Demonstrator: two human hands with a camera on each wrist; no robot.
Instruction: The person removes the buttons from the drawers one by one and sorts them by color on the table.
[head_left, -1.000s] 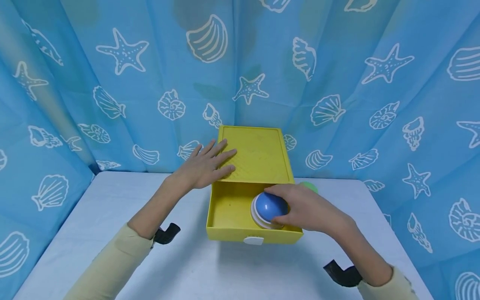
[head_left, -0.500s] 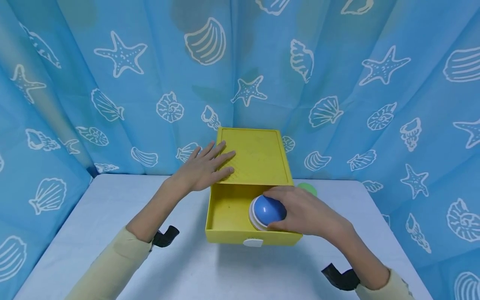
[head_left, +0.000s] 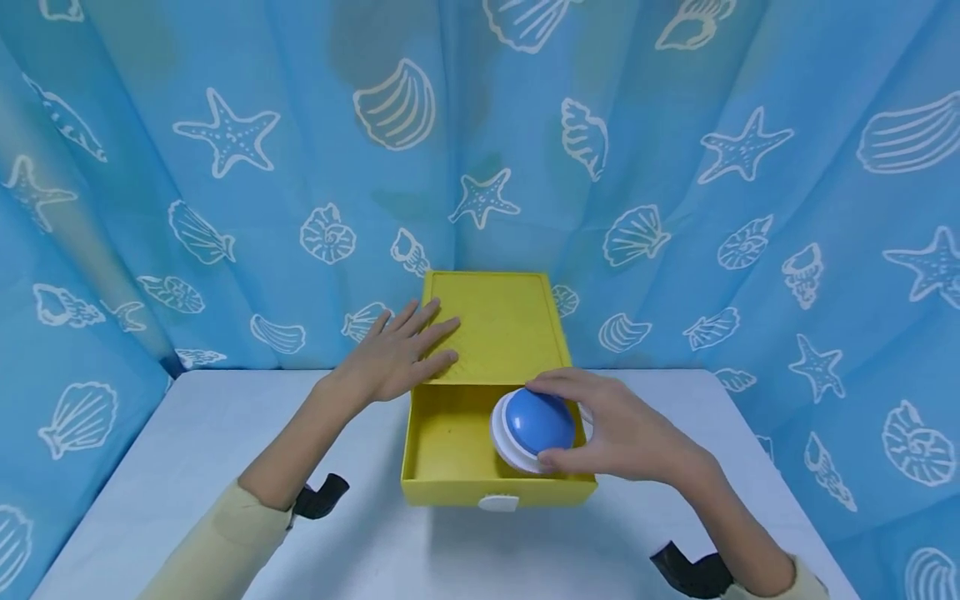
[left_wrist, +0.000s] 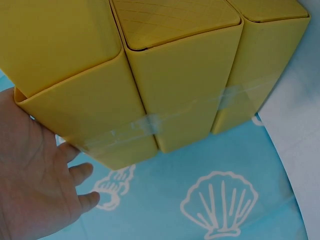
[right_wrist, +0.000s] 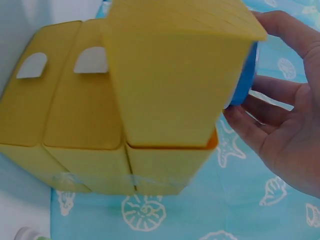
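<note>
A three-drawer yellow unit (head_left: pixel 495 325) stands with its top drawer (head_left: pixel 450 442) pulled out. My left hand (head_left: pixel 393 354) rests with spread, straight fingers on the left part of the unit's top; the left wrist view shows the palm along the unit's side (left_wrist: pixel 185 90). My right hand (head_left: pixel 622 425) holds a round, blue-domed object with a white base (head_left: pixel 538 421) at the drawer's right side, thumb in front and fingers behind. The object leans slightly, its white rim turned left. In the right wrist view its blue edge (right_wrist: pixel 246 80) shows above the drawer wall.
A white table (head_left: pixel 360 550) bears the unit, with a blue shell-print curtain (head_left: pixel 300 167) close behind it. White tabs (right_wrist: pixel 92 60) mark the lower, shut drawers. A small white-and-green thing (right_wrist: pixel 30 234) shows at the right wrist view's lower left corner.
The head view has tipped, so everything sits lower in it. My right hand has raised and tilted the blue-domed object slightly; the green thing behind that hand is now hidden. My left hand stays put.
</note>
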